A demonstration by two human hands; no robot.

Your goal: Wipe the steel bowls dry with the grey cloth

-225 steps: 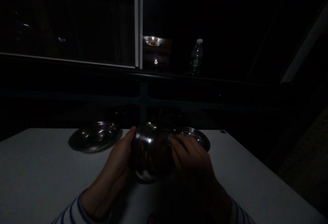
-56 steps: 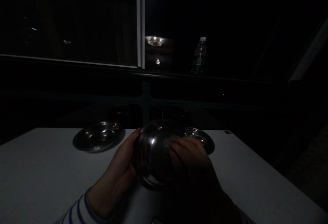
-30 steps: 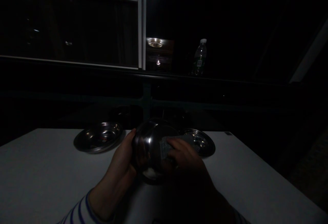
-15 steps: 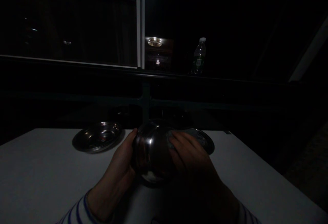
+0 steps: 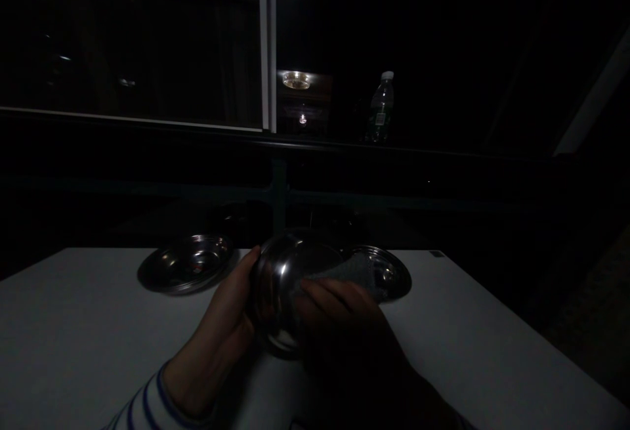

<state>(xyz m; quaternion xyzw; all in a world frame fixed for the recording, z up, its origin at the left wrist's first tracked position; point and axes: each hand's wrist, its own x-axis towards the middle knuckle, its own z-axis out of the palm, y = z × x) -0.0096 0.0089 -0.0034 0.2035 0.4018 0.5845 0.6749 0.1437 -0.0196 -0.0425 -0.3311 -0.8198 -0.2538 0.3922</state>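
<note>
The scene is very dark. My left hand (image 5: 224,328) grips the left rim of a shiny steel bowl (image 5: 280,272), held tilted just above the white table (image 5: 73,338). My right hand (image 5: 339,318) presses a grey cloth (image 5: 352,269) against the bowl's side, fingers curled over the cloth. Both wrists show striped sleeves. The lower part of the bowl is hidden behind my right hand.
A steel plate (image 5: 184,262) lies on the table at the back left, another steel plate (image 5: 388,276) at the back right, partly behind the cloth. Beyond the table runs a dark ledge with a plastic bottle (image 5: 380,108). A window frame (image 5: 266,43) stands above.
My right hand with the cloth has slid down and leftward across the bowl since half a second ago. The left hand keeps its hold; the bowl has tilted slightly.
</note>
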